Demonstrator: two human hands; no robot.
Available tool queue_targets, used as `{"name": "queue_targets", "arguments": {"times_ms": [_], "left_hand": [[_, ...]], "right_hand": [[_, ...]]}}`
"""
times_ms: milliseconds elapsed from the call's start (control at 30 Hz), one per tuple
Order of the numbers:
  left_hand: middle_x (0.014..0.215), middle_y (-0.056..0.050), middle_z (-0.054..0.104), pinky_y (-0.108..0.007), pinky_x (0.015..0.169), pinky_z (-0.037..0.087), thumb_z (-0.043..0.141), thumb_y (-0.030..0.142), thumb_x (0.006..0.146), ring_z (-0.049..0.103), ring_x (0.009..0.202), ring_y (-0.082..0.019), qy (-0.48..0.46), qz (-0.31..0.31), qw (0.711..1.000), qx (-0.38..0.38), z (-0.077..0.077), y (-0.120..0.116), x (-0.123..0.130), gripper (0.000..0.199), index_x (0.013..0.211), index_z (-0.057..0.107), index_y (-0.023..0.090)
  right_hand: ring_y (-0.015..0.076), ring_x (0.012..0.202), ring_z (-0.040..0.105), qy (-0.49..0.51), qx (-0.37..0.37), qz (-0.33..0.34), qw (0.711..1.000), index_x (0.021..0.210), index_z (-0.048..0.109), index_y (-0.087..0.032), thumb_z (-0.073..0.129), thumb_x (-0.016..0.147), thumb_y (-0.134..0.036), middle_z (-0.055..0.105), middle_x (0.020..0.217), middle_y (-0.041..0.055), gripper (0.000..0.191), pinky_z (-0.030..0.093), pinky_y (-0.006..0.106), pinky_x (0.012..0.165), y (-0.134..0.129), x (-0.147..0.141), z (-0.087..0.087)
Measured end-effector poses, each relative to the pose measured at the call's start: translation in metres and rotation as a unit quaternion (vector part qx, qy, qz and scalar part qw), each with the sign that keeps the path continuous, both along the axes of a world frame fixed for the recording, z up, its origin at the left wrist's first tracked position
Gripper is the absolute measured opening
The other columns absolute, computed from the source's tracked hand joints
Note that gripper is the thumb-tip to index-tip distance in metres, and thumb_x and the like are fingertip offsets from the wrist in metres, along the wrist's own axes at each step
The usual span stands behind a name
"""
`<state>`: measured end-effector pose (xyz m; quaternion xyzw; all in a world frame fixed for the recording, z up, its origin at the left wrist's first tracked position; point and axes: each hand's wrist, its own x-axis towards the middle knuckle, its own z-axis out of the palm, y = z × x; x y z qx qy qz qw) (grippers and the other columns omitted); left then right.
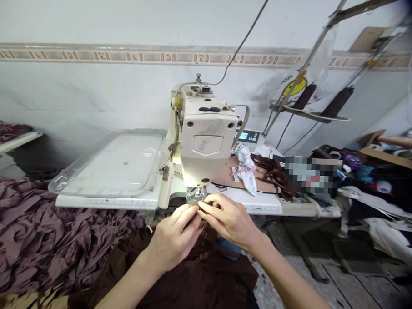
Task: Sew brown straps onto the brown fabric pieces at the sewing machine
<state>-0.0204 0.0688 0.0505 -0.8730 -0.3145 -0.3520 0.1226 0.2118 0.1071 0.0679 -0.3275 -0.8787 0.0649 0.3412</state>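
1. Brown fabric hung at lower centre of frame, a small bit of it gathered up between both hands at frame centre.
2. Left hand and right hand: fingers pinched narrow on that bit, tips nearly meeting.
3. Presser foot of the sewing machine sat just above the fingertips in frame, over the counter; right hand looked slightly nearer.
4. Fabric bunched; couldn't tell long axis.

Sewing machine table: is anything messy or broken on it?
I can't see anything broken or spilled. But right of the sewing machine, white cloth lies crumpled beside a brown tangle, which looks untidy.
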Motion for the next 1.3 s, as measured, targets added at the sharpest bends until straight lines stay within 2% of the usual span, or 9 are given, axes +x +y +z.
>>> {"name": "queue_targets", "arguments": {"times_ms": [100, 267, 433, 533, 667, 967, 1167, 1233, 1300], "left_hand": [[0.148, -0.019, 0.069, -0.047, 0.115, 0.059, 0.069, 0.017, 0.098, 0.065, 0.138, -0.035, 0.009, -0.009, 0.999, -0.030, -0.001, -0.002, 0.001, 0.038, 0.135, 0.070, 0.011], [0.141, -0.016, 0.074, -0.049, 0.113, 0.061, 0.069, 0.019, 0.099, 0.068, 0.135, -0.034, -0.012, -0.004, 1.000, -0.023, -0.005, -0.001, 0.005, 0.047, 0.145, 0.065, 0.014], [0.139, -0.015, 0.075, -0.046, 0.108, 0.064, 0.067, 0.019, 0.102, 0.071, 0.129, -0.033, -0.010, 0.035, 0.999, 0.007, -0.004, -0.001, 0.015, 0.042, 0.143, 0.065, 0.012], [0.137, -0.015, 0.076, -0.045, 0.105, 0.065, 0.065, 0.021, 0.104, 0.072, 0.127, -0.033, -0.010, 0.045, 0.999, 0.012, -0.002, 0.001, 0.019, 0.038, 0.140, 0.067, 0.012], [0.137, -0.016, 0.076, -0.046, 0.103, 0.066, 0.063, 0.020, 0.105, 0.072, 0.126, -0.033, -0.009, 0.053, 0.999, 0.009, 0.000, 0.006, 0.022, 0.035, 0.138, 0.068, 0.010], [0.136, -0.017, 0.076, -0.047, 0.103, 0.066, 0.063, 0.021, 0.104, 0.071, 0.127, -0.034, -0.008, 0.061, 0.998, 0.002, -0.004, 0.011, 0.023, 0.035, 0.137, 0.068, 0.009], [0.140, -0.016, 0.074, -0.049, 0.110, 0.062, 0.065, 0.020, 0.104, 0.067, 0.133, -0.034, -0.046, 0.032, 0.997, -0.045, -0.006, 0.009, 0.015, 0.041, 0.144, 0.064, 0.013], [0.144, -0.015, 0.071, -0.050, 0.116, 0.057, 0.066, 0.019, 0.104, 0.063, 0.139, -0.032, -0.087, 0.004, 0.992, -0.093, -0.006, 0.004, 0.010, 0.043, 0.146, 0.063, 0.016], [0.146, -0.013, 0.070, -0.048, 0.119, 0.054, 0.066, 0.017, 0.104, 0.063, 0.139, -0.029, -0.159, -0.002, 0.977, -0.145, -0.007, -0.003, 0.003, 0.040, 0.144, 0.065, 0.021]], "right_hand": [[0.0262, 0.104, 0.072, 0.007, 0.002, -0.024, 1.000, 0.136, 0.075, -0.022, 0.054, 0.112, -0.035, 0.073, 0.124, 0.0151, 0.034, 0.062, 0.038, 0.087, -0.008, 0.000, -0.005], [0.0267, 0.119, 0.069, 0.108, -0.070, -0.047, 0.991, 0.146, 0.068, -0.027, 0.053, 0.113, -0.035, 0.066, 0.142, 0.0142, 0.037, 0.059, 0.042, 0.102, -0.018, -0.007, -0.024], [0.0272, 0.126, 0.068, 0.268, -0.156, -0.141, 0.940, 0.138, 0.071, -0.025, 0.053, 0.113, -0.038, 0.071, 0.138, 0.0124, 0.033, 0.053, 0.040, 0.110, -0.028, -0.018, -0.054], [0.0260, 0.104, 0.073, 0.327, -0.245, -0.155, 0.900, 0.120, 0.075, -0.020, 0.057, 0.110, -0.047, 0.078, 0.114, 0.0093, 0.034, 0.057, 0.033, 0.092, -0.031, -0.022, -0.067], [0.0188, 0.073, 0.059, 0.360, -0.298, -0.140, 0.873, 0.089, 0.073, -0.017, 0.058, 0.107, -0.056, 0.067, 0.079, 0.0018, 0.046, 0.047, 0.027, 0.066, -0.029, -0.019, -0.070], [0.0172, 0.071, 0.052, 0.394, -0.327, -0.115, 0.852, 0.083, 0.073, -0.018, 0.067, 0.102, -0.058, 0.061, 0.075, -0.0001, 0.045, 0.041, 0.027, 0.065, -0.019, -0.013, -0.072], [0.0174, 0.063, 0.054, 0.478, -0.414, -0.104, 0.768, 0.082, 0.073, -0.018, 0.067, 0.098, -0.068, 0.064, 0.069, 0.0016, 0.053, 0.045, 0.028, 0.059, -0.022, -0.020, -0.085], [0.0190, 0.066, 0.058, 0.467, -0.427, -0.083, 0.770, 0.096, 0.077, -0.018, 0.063, 0.097, -0.074, 0.069, 0.077, 0.0040, 0.058, 0.050, 0.029, 0.061, -0.029, -0.025, -0.089], [0.0212, 0.075, 0.063, 0.383, -0.438, -0.035, 0.812, 0.115, 0.078, -0.019, 0.071, 0.092, -0.074, 0.076, 0.093, 0.0067, 0.060, 0.054, 0.031, 0.069, -0.041, -0.031, -0.094]]}}
